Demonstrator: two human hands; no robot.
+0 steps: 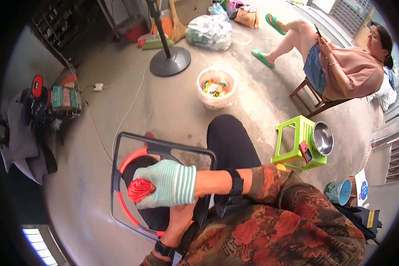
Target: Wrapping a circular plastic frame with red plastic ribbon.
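My right hand (166, 184) wears a pale green and white striped knit glove and is closed in a fist. A wrinkled red bunch (140, 190) shows at its front; whether this is the glove's own coating or something held, I cannot tell. Beneath the glove, my left hand (180, 218) is bare and close to the cuff, its fingers mostly hidden. Below both hands stands a black frame (164, 141) with a red-edged round black panel (130, 175), partly covered by the glove.
Ahead stands a round tub (217, 73) of colourful pieces, near a black pole base (170, 61). A lime stool (297, 139) bears a metal bowl (322, 138) at right. Beyond, a person (348, 73) sits with a phone. A pale cable (133, 99) crosses the floor at left.
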